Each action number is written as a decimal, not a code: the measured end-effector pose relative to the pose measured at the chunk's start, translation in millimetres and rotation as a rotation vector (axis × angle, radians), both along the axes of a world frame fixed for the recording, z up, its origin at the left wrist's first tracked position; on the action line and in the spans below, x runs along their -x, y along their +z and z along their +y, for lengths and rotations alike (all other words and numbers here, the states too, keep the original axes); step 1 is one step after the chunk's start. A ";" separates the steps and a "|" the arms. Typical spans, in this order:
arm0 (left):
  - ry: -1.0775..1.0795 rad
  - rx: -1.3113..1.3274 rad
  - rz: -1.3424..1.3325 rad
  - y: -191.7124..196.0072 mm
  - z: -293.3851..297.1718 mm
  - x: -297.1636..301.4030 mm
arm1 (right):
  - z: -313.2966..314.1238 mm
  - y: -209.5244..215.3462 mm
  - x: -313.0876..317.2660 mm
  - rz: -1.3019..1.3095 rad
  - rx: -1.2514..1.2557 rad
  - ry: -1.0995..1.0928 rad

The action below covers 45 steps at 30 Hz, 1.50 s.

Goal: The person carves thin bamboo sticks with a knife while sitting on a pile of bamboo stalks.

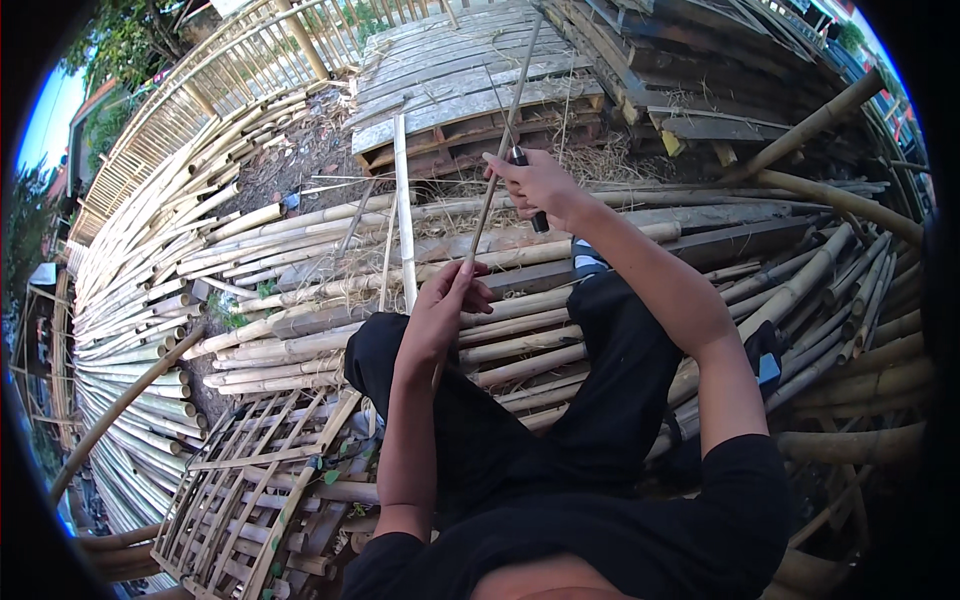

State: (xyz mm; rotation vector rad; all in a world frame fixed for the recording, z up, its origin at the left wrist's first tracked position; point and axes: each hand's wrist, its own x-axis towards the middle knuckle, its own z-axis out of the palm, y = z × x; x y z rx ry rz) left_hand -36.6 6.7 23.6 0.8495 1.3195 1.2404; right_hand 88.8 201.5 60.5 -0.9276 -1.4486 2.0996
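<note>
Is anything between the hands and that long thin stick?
No. The left hand grips the thin stick at its lower end. The right hand is on it higher up, holding a dark-handled knife against it. Nothing visible sits between.

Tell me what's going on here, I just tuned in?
A person in black clothes sits on a pile of bamboo poles. The left hand grips the near end of a thin bamboo strip that slants up and away. The right hand holds a dark-handled knife against the strip partway along. A bamboo lattice panel lies to the left, and weathered wooden pallets sit ahead.
</note>
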 end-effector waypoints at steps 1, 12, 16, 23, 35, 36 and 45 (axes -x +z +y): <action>-0.005 -0.015 0.026 1.3 2.8 0.7 | -0.7 1.1 -2.0 -0.015 0.004 0.042; 0.117 0.003 0.005 11.5 52.3 1.1 | -0.6 -4.3 -4.8 -0.389 -0.771 0.004; 0.218 -0.001 0.076 4.8 51.6 6.4 | -5.9 -4.9 -12.5 -0.405 -0.981 0.145; 0.285 -0.181 0.131 -15.9 58.4 -0.6 | -21.2 -11.9 -15.0 -0.296 -1.108 0.164; 0.237 0.012 0.192 -7.9 44.8 -2.4 | 27.7 -12.0 1.3 -0.632 -1.120 -0.075; 0.262 -0.007 0.223 -10.8 43.3 -2.1 | 28.7 -9.2 6.2 -0.686 -1.135 -0.088; 0.394 -0.097 0.363 -3.9 36.8 -4.5 | 25.9 -1.0 18.1 -0.842 -1.271 -0.029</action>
